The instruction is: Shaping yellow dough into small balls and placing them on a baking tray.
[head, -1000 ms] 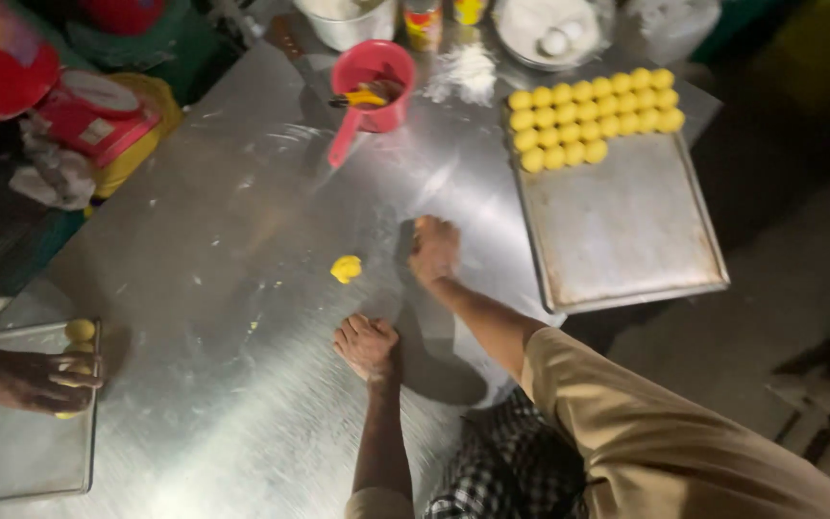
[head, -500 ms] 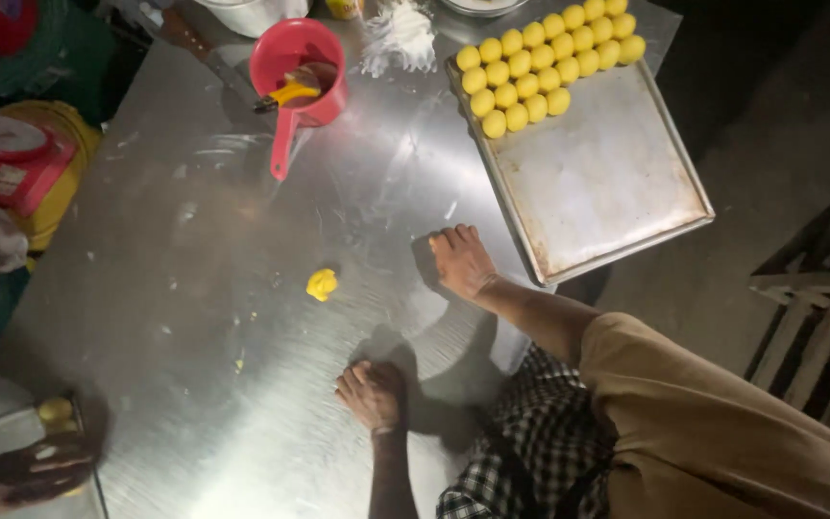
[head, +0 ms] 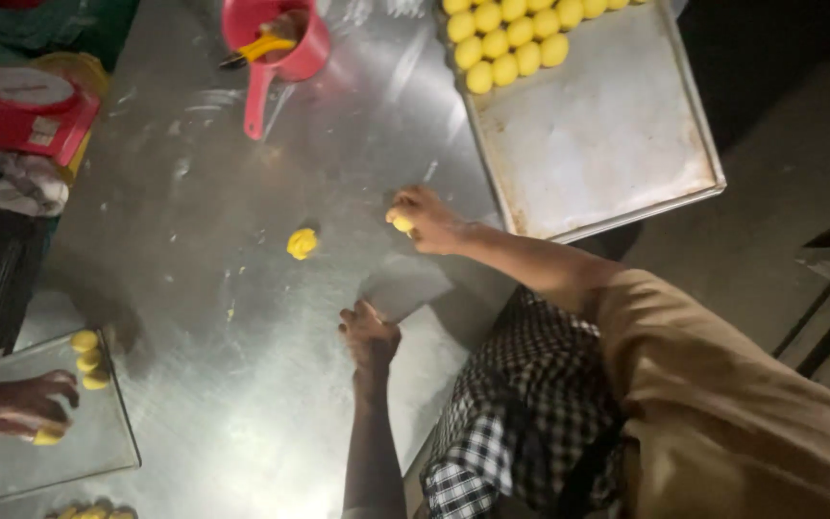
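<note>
Right hand (head: 425, 219) was flat on the desk (head: 242, 404), now pinches a yellow dough ball (head: 402, 223) near the tray (head: 607, 144). Left hand (head: 369, 336) unchanged: flat on desk, holding nothing. Loose dough lump (head: 303, 242) unmoved.

red scale (head: 36, 113) far left, round white dial, small white label

Table: my shiny metal table (head: 242, 404) fills the left and middle.
Top right: big tray (head: 607, 144).
Top left: red cup (head: 280, 48), red scale (head: 36, 111).
Middle: yellow dough lump (head: 302, 242).
Lower left: small tray (head: 60, 452).
</note>
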